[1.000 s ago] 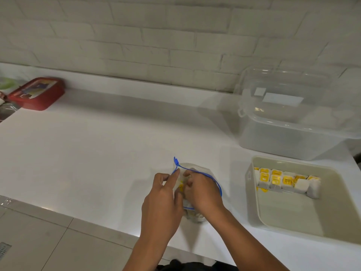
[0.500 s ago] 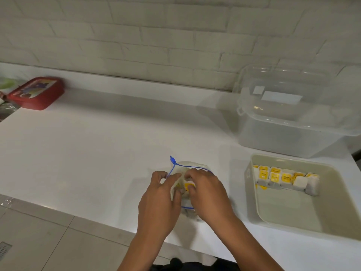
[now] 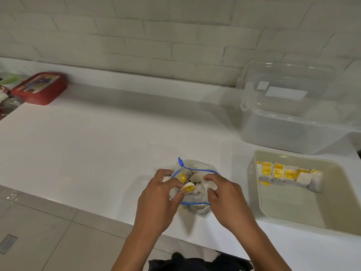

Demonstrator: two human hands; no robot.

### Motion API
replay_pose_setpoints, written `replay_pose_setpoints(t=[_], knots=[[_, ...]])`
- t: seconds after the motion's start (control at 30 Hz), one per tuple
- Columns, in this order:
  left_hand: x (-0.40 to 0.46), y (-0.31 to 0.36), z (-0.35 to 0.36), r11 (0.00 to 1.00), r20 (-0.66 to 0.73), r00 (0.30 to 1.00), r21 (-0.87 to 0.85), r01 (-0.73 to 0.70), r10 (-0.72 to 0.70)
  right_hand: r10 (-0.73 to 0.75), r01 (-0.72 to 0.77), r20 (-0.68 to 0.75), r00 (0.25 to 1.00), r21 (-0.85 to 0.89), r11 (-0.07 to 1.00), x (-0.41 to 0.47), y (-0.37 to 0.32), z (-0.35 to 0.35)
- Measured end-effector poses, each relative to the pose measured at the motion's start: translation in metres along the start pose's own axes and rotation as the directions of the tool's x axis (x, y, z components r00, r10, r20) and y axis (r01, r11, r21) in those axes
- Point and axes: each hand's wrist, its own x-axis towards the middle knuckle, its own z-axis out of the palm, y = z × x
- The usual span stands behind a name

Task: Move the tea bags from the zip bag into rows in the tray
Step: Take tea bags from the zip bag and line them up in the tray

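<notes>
Clear blue-zip plastic bag (image 3: 195, 209) mouth now spread wider than before; left hand (image 3: 158, 200) pinches yellow-tagged white tea bag (image 3: 188, 188), right hand (image 3: 224, 198) grips bag rim. Beige plastic tray (image 3: 293, 216) row unchanged.

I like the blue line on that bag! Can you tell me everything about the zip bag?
The zip bag is clear, soft plastic with a blue zip strip round its open mouth and a small blue slider at the far left corner. It stands on the white counter, mouth up, stuffed with tea bags, white with yellow tags. The left hand holds its left edge, pinching a yellow tag. The right hand curls over the right edge. The tray sits apart, to the right.
</notes>
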Motion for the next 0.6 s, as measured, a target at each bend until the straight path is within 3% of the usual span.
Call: replay_pose_setpoints(t=[0.1,0.3,0.6], knots=[[-0.002,-0.001,-0.001,0.998,-0.002,1.0,-0.066,-0.016,0.016,-0.004,0.004,0.0,1.0,-0.138,0.99,0.002,-0.002,0.001],[0.0,0.004,-0.002,0.985,-0.06,0.998,-0.171,-0.026,0.016,0.01,0.014,0.104,0.994,-0.226,0.974,0.029,-0.007,0.02],[-0.002,0.006,0.003,0.98,-0.117,0.993,-0.198,-0.024,0.001,0.033,-0.02,0.025,0.999,-0.405,0.914,0.074,0.012,0.039]])
